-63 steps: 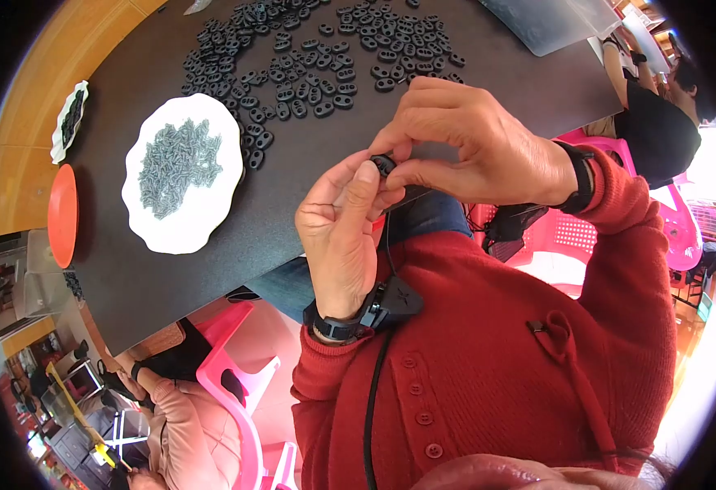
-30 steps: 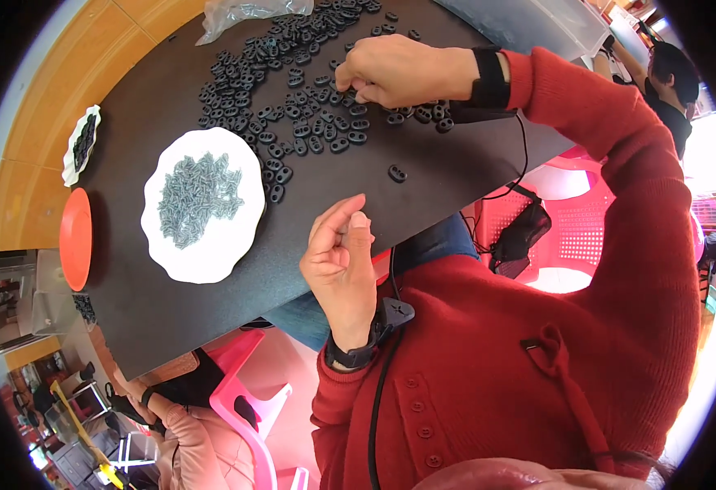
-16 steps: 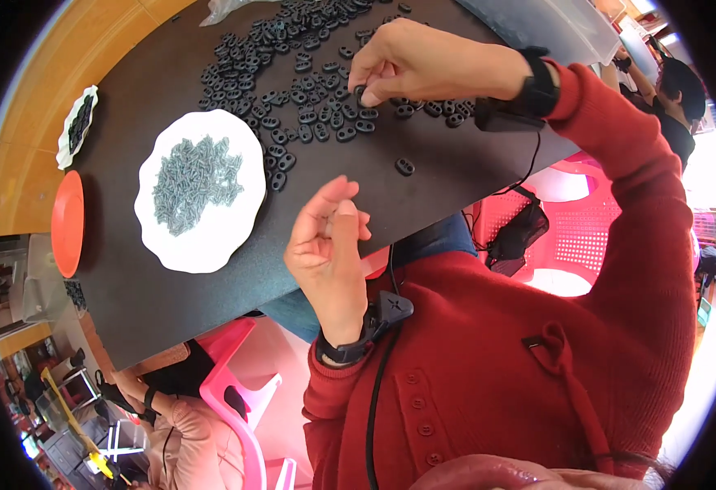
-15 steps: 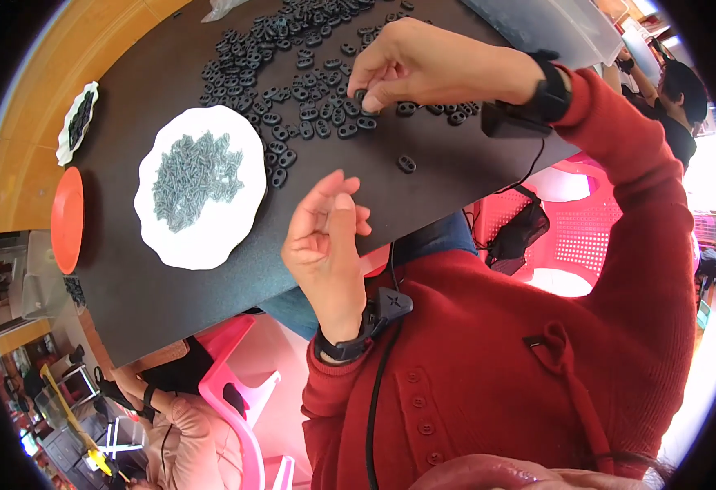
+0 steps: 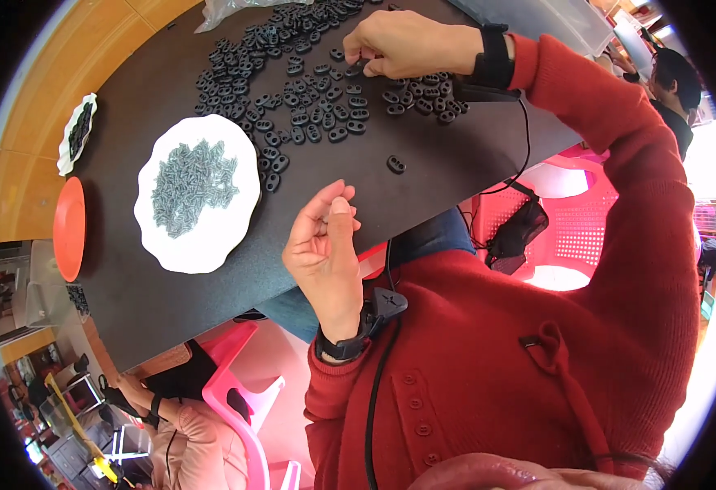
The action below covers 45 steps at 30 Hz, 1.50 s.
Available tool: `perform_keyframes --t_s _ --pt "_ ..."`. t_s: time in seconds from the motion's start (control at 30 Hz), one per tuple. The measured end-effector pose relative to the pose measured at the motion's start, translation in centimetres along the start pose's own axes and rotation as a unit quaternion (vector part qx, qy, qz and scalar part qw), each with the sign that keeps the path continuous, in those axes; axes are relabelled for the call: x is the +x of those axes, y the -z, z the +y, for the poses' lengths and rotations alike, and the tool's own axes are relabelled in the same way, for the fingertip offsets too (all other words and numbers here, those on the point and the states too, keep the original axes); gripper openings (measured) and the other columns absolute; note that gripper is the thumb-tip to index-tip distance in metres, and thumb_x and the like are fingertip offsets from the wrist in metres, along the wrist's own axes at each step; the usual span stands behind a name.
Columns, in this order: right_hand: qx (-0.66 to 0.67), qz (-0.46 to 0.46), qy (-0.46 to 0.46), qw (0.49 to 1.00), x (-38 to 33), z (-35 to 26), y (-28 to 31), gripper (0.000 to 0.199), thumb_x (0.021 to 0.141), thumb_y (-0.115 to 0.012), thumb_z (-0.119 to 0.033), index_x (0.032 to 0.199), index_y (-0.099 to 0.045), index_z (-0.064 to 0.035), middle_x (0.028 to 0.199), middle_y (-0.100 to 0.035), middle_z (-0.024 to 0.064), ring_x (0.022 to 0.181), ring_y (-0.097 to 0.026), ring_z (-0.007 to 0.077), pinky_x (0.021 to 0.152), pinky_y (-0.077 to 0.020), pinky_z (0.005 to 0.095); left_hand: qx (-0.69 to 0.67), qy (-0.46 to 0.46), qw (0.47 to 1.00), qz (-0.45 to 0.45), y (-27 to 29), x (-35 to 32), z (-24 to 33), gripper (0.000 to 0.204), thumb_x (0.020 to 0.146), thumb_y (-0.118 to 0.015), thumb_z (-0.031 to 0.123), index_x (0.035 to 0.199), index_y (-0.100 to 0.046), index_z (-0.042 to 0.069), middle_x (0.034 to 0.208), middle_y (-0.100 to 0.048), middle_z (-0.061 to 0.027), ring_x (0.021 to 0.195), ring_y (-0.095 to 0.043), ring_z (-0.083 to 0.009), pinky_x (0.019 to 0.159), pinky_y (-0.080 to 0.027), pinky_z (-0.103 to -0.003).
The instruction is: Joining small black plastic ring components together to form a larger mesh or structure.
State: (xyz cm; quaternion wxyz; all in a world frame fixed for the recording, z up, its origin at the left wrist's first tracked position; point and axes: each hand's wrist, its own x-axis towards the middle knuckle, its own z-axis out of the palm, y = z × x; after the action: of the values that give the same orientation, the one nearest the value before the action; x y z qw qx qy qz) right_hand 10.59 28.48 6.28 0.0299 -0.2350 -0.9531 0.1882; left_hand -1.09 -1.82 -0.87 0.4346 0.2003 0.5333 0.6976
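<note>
Pieces (image 5: 314,132), black and two-holed, spread across the counter (image 5: 170,302) around twelve o'clock, the farthest cut off by the upper rim of view. The right hand (image 5: 407,45) bends over them, thumb and fingertips nearly together at one piece; whether it is gripped cannot be told. The left hand (image 5: 323,253), by the near edge, is half curled, its hollow hidden, so its hold cannot be told. From it, a lone piece (image 5: 396,165) sits toward one o'clock with open room around; at ten o'clock, a white scalloped plate (image 5: 202,255) bears grey bits (image 5: 194,188) too small to make out. A thin cable (image 5: 528,147) trails from the right wrist toward the near edge.
</note>
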Motion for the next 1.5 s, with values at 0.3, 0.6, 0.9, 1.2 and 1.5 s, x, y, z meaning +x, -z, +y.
perform_keyframes --t_s 0.3,0.6,0.9,1.2,1.5 --pt "-0.042 -0.004 0.039 0.998 1.3 0.7 -2.9 0.023 0.094 -0.083 -0.012 0.117 -0.081 -0.01 0.114 -0.076 0.006 0.12 -0.067 0.0313 0.1 -0.0582 0.0469 -0.006 -0.011 1.0 -0.003 0.6 0.8 0.1 0.03 0.109 -0.072 0.006 0.136 -0.074 -0.006 0.117 -0.08 -0.0124 0.088 -0.064 -0.0071 0.088 -0.054 -0.022" --pt "-0.014 0.002 0.038 0.999 1.8 0.7 -3.3 0.009 0.092 -0.079 -0.009 0.098 -0.076 -0.0033 0.099 -0.076 0.0112 0.102 -0.073 0.0332 0.089 -0.0582 0.0463 0.0 -0.009 1.0 -0.003 0.3 0.5 0.3 0.029 0.109 -0.071 0.004 0.136 -0.073 -0.007 0.119 -0.08 -0.0129 0.089 -0.063 -0.0068 0.087 -0.054 -0.021" --pt "0.001 -0.017 0.026 1.0 2.4 -1.0 -3.3 0.018 0.094 -0.084 -0.016 0.096 -0.073 -0.0016 0.082 -0.073 0.0128 0.079 -0.074 0.0338 0.075 -0.057 0.0464 0.009 -0.012 1.0 0.0 0.1 0.1 0.6 0.029 0.109 -0.071 0.004 0.136 -0.074 -0.007 0.119 -0.08 -0.0124 0.088 -0.063 -0.0067 0.086 -0.053 -0.021" --pt "0.088 0.02 0.035 0.995 -0.3 -3.1 -0.4 0.011 0.093 -0.074 -0.012 0.092 -0.073 -0.0018 0.077 -0.073 0.0104 0.071 -0.071 0.0233 0.068 -0.0557 0.0404 -0.006 -0.004 1.0 -0.008 0.2 0.0 0.6 0.028 0.11 -0.071 0.007 0.134 -0.074 -0.006 0.118 -0.08 -0.0118 0.087 -0.063 -0.0073 0.082 -0.052 -0.022" --pt "0.181 0.105 0.089 0.974 -14.1 -10.0 -0.4 0.018 0.087 -0.09 -0.006 0.1 -0.078 -0.0041 0.092 -0.075 0.0065 0.085 -0.07 0.0248 0.076 -0.0557 0.0376 0.02 0.05 0.988 -0.145 -2.0 -1.2 1.1 0.025 0.114 -0.07 0.017 0.12 -0.08 -0.005 0.102 -0.081 -0.0104 0.078 -0.062 -0.0072 0.073 -0.05 -0.024"
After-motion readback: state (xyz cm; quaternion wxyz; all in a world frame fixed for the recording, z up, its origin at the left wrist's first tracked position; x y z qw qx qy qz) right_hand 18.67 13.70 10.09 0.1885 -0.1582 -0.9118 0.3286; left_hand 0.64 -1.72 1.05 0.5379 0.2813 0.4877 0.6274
